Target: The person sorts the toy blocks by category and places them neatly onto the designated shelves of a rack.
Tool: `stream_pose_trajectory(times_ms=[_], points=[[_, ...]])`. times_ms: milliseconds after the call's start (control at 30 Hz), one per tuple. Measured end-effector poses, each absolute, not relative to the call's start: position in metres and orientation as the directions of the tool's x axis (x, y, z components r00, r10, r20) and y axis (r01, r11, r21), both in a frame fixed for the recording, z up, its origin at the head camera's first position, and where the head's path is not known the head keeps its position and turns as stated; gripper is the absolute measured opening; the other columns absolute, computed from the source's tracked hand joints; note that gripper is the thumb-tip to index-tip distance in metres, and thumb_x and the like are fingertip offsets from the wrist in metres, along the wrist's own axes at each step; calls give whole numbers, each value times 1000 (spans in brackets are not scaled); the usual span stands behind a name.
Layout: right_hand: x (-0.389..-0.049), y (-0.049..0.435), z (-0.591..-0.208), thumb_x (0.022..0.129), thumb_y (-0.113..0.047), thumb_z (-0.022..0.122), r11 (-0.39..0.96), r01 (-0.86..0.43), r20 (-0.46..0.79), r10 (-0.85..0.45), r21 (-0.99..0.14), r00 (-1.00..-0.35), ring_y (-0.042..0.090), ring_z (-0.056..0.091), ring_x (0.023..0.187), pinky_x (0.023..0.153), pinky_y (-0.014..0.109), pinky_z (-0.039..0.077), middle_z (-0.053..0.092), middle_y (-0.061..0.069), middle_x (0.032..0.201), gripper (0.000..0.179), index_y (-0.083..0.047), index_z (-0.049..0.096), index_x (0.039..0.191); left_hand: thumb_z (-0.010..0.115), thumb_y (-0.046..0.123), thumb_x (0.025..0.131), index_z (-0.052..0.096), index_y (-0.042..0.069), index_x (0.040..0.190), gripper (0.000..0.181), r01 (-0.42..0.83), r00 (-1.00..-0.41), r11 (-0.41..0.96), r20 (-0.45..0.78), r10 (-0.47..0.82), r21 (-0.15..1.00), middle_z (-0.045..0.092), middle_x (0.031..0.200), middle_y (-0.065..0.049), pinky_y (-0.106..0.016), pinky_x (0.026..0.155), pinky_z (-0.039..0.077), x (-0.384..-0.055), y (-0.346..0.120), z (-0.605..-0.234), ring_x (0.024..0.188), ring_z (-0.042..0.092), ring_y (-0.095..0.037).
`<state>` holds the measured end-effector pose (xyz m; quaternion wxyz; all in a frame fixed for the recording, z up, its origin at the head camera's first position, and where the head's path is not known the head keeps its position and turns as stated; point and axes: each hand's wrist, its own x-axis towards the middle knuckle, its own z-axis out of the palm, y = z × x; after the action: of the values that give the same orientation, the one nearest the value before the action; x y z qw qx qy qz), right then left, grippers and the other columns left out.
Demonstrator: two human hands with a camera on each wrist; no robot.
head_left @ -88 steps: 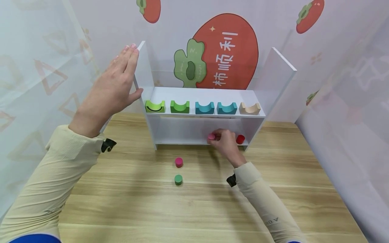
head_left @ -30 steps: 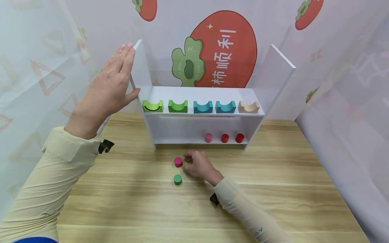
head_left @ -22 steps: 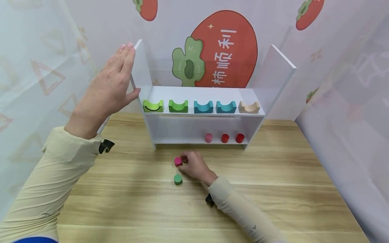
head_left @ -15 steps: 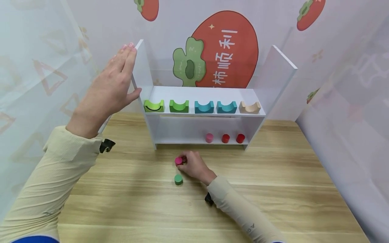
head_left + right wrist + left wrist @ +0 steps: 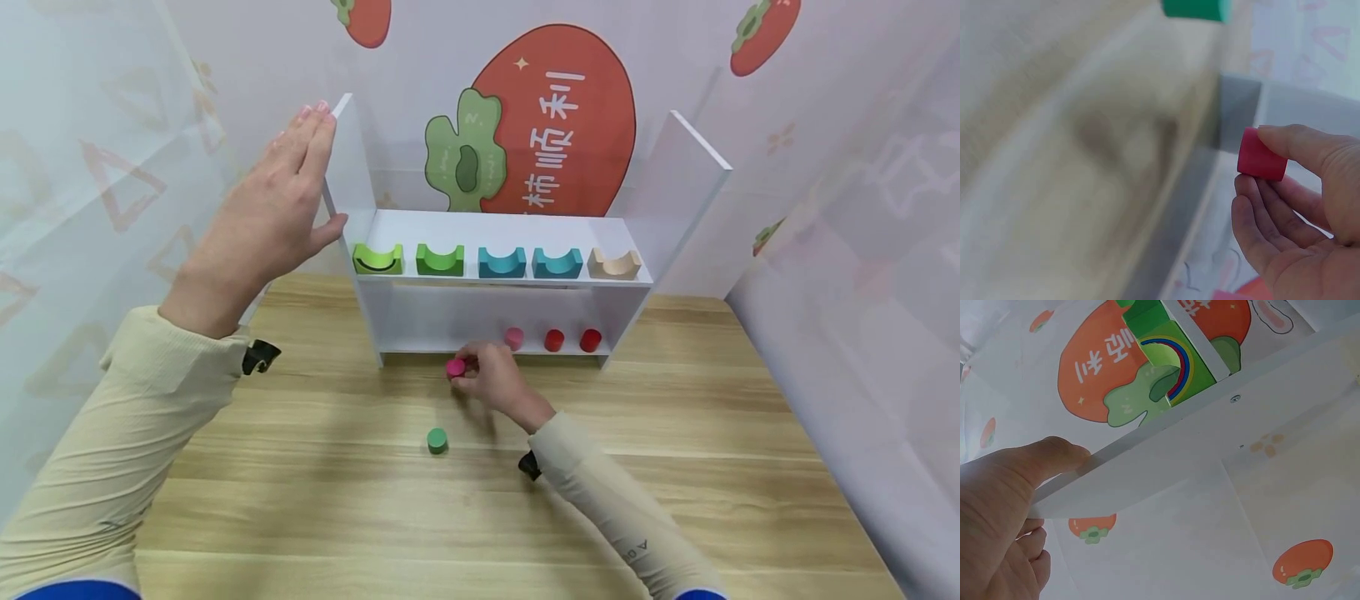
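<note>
My right hand (image 5: 498, 379) pinches a dark-pink cylindrical block (image 5: 455, 368) between thumb and fingertips, lifted just in front of the lower shelf. In the right wrist view, that pink block (image 5: 1262, 155) has its curved side toward the camera. Up at the left, my left hand (image 5: 262, 208) grips the upright side panel of a white two-tier shelf (image 5: 495, 225). The left wrist view has the thumb (image 5: 1054, 456) on one face of the panel (image 5: 1166, 450) and the fingers beyond it. A green cylindrical block (image 5: 437, 441) stands on the table.
Along the lower tier's right half stand a light-pink block (image 5: 513, 338) and two red blocks, the left red block (image 5: 554, 340) beside the other. Several arch-cut blocks, including a beige block (image 5: 615, 264), line the upper tier. A printed curtain (image 5: 847, 183) surrounds the wooden table (image 5: 360, 500).
My right hand set the light-pink block on the lower tier, reached back to the table and took the dark-pink block. It now carries that block toward the shelf. The left hand stays put.
</note>
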<state>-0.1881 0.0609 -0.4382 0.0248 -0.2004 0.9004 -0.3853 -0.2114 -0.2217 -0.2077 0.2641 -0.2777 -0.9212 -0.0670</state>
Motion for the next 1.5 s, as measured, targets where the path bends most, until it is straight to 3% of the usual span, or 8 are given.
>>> stream_pose_trajectory(times_ms=[467, 900, 1167, 1500], points=[[-214, 67, -414, 87, -4, 84, 664, -257, 90, -275, -702, -957, 20, 74, 93, 84, 30, 65, 78, 11, 104, 26, 0, 77, 112, 80, 6, 88, 16, -9, 165, 101, 541, -720, 841, 505, 476, -22, 20, 174, -27, -50, 136, 17, -212, -220, -208, 163, 20, -42], [-223, 63, -422, 88, -8, 84, 736, -248, 104, -236, -630, -966, 25, 74, 97, 88, 38, 64, 79, 13, 106, 25, -1, 78, 112, 81, 7, 88, 15, -8, 165, 102, 527, -730, 850, 500, 466, -24, 19, 175, -25, -53, 135, 19, -210, -220, -209, 164, 20, -40], [-227, 63, -424, 90, -8, 82, 746, -263, 109, -250, -611, -962, 26, 74, 97, 86, 38, 64, 79, 15, 109, 29, 0, 77, 116, 81, 7, 88, 15, -7, 166, 102, 530, -729, 848, 503, 464, -14, 18, 175, -25, -53, 135, 18, -210, -220, -206, 165, 18, -40], [-212, 75, -404, 88, -3, 81, 716, -336, 149, -313, -612, -938, 32, 74, 111, 98, 42, 64, 77, 19, 120, 37, 3, 74, 124, 82, 6, 86, 16, -8, 165, 103, 541, -712, 841, 521, 470, -18, 20, 174, -25, -51, 135, 19, -211, -221, -209, 164, 20, -40]])
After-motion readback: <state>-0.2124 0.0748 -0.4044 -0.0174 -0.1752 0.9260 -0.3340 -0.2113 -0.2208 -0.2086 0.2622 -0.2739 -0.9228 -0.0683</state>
